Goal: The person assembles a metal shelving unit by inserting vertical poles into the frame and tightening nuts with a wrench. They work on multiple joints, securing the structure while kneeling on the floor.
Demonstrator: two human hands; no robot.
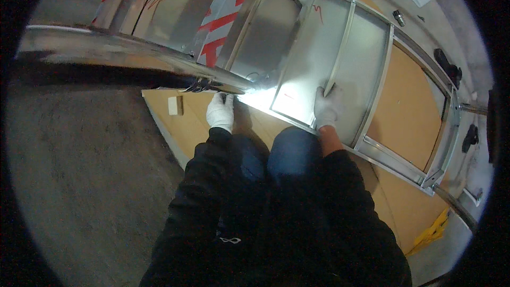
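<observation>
The person is kneeling on a flat brown wooden board [404,101] with both hands in white work gloves. The left hand [220,111] is resting at the near edge of a shiny silver sheet-metal panel [313,58], just beside a small metal clamp [199,86]; its fingers are curling down onto the edge, though whether they are gripping anything is hard to tell. The right hand [328,107] is pressing on the same panel, its fingers closing narrowly around the lower end of a thin silver metal strip [340,48] running up the sheet. A small pale wooden block [176,105] is lying on the board, near the left hand.
</observation>
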